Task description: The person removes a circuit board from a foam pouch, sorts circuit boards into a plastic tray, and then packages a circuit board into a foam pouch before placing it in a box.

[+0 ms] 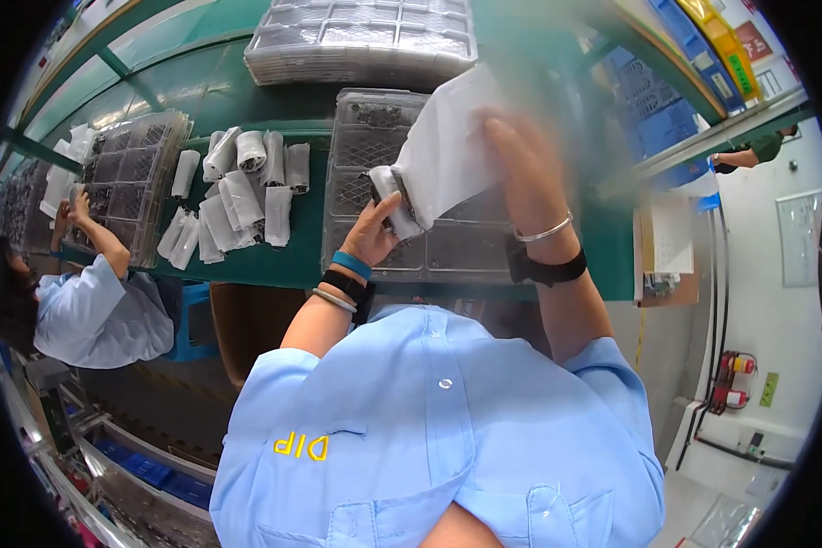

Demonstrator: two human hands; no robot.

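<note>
I see the left hand gripping a partly wrapped bundle, white around dark edges, above the near middle of the table. The right hand is against the raised white sheet that slopes up to the right from the bundle; blur means I cannot tell whether its fingers pinch it. Beneath both I make out a clear compartmented tray. To the left, white-wrapped bundles lie piled on the green table; beyond them, further left, a co-worker reaches toward other trays. A stack of clear trays stands at the far side.
</note>
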